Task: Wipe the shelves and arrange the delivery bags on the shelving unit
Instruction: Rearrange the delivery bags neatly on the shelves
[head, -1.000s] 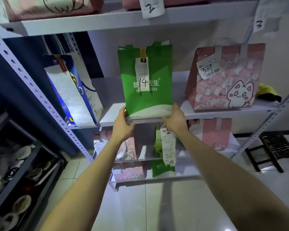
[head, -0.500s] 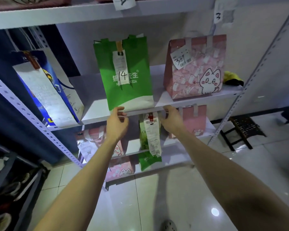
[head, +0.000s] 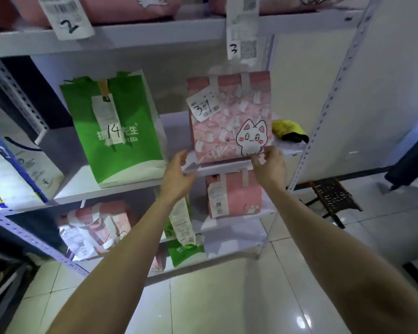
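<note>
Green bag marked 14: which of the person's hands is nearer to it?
Left. The left hand is just right of the green bag's base, at the pink cat bag's lower left corner; the right hand is farther off, at that pink bag's lower right corner.
</note>
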`<action>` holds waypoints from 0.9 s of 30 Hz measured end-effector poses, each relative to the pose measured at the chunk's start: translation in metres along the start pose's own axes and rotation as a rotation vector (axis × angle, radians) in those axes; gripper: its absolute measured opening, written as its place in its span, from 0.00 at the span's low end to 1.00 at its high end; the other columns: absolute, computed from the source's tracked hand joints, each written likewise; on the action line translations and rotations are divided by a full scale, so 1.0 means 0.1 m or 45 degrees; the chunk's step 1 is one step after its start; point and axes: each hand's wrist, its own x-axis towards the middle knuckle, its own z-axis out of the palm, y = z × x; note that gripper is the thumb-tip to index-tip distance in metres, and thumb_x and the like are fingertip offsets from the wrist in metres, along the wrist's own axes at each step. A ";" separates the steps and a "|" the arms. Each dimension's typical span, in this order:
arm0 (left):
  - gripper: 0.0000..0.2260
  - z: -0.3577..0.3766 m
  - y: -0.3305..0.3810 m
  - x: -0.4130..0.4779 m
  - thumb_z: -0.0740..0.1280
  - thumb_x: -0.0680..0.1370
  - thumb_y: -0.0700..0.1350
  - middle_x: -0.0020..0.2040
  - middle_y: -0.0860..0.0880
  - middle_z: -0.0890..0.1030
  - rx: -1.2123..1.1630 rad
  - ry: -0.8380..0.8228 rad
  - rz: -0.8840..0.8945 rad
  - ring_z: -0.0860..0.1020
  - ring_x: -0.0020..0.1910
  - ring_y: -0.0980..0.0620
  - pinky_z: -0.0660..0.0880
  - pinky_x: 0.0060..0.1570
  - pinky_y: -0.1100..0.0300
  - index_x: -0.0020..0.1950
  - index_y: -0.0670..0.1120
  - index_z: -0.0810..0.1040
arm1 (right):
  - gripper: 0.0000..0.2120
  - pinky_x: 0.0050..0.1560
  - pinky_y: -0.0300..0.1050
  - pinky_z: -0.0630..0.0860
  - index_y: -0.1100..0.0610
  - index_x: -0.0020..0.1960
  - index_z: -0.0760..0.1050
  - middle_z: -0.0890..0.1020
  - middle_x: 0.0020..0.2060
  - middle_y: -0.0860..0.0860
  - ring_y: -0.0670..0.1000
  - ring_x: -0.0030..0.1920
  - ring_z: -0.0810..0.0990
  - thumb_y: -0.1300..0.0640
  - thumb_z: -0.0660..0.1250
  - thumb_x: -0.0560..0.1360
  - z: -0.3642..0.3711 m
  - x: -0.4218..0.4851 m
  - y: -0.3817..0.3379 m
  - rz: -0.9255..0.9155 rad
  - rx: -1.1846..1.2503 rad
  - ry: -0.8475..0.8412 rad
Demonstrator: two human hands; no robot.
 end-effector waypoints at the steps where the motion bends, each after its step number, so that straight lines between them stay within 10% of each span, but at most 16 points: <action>1: 0.33 0.08 0.04 0.06 0.74 0.80 0.43 0.79 0.48 0.74 -0.011 0.005 -0.039 0.74 0.75 0.49 0.76 0.72 0.47 0.83 0.49 0.65 | 0.23 0.58 0.55 0.78 0.57 0.70 0.71 0.77 0.61 0.55 0.57 0.58 0.79 0.47 0.71 0.80 -0.02 0.13 0.05 -0.015 0.022 -0.018; 13: 0.28 0.54 0.29 0.20 0.74 0.80 0.47 0.73 0.54 0.79 0.065 0.111 -0.205 0.77 0.70 0.52 0.75 0.67 0.51 0.79 0.55 0.69 | 0.47 0.75 0.56 0.70 0.58 0.82 0.57 0.68 0.77 0.55 0.58 0.76 0.69 0.44 0.77 0.73 -0.07 1.07 0.24 -0.117 0.193 -0.319; 19: 0.23 0.57 0.38 0.16 0.73 0.81 0.45 0.69 0.54 0.80 0.066 0.158 -0.250 0.78 0.68 0.50 0.72 0.62 0.55 0.75 0.52 0.71 | 0.21 0.51 0.53 0.81 0.56 0.57 0.72 0.82 0.49 0.50 0.53 0.49 0.82 0.51 0.78 0.72 -0.08 1.02 0.23 -0.165 0.274 -0.362; 27: 0.26 0.63 0.48 0.02 0.75 0.81 0.54 0.72 0.51 0.80 0.051 0.175 -0.250 0.78 0.70 0.49 0.74 0.64 0.53 0.76 0.52 0.72 | 0.24 0.51 0.55 0.81 0.60 0.61 0.73 0.82 0.53 0.53 0.56 0.52 0.81 0.49 0.77 0.73 -0.10 0.90 0.38 -0.170 0.129 -0.415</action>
